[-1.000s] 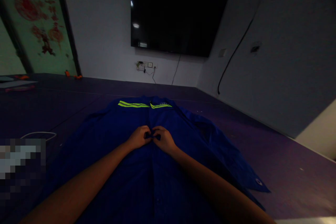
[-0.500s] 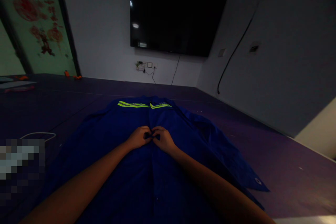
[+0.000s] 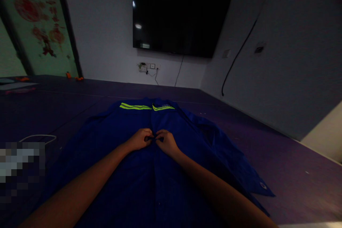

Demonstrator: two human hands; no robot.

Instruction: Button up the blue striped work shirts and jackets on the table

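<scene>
A dark blue work jacket point(image 3: 184, 139) with yellow-green reflective strips across the chest lies spread out, front side up, its collar pointing away from me. At its front placket, below the strips, my left hand point(image 3: 141, 139) pinches the cloth from the left. Facing it, my right hand point(image 3: 167, 142) pinches the placket from the right, fingertips nearly meeting the left ones. Whether a button sits between the fingers is too dark and small to tell. The right sleeve in view reaches out toward the lower right, with a round pale fastener point(image 3: 263, 185) at its cuff.
Under the jacket is a purple floor surface point(image 3: 291, 171). A white cord point(image 3: 40, 136) curves beside a blurred-out patch at left. Small orange objects point(image 3: 79, 78) lie by the door. A television point(image 3: 181, 16) hangs on the far wall, and a black cable point(image 3: 240, 48) dangles at right.
My fingertips have drawn slightly apart at the placket, the left hand shifting a little to the left. The jacket lies as before.
</scene>
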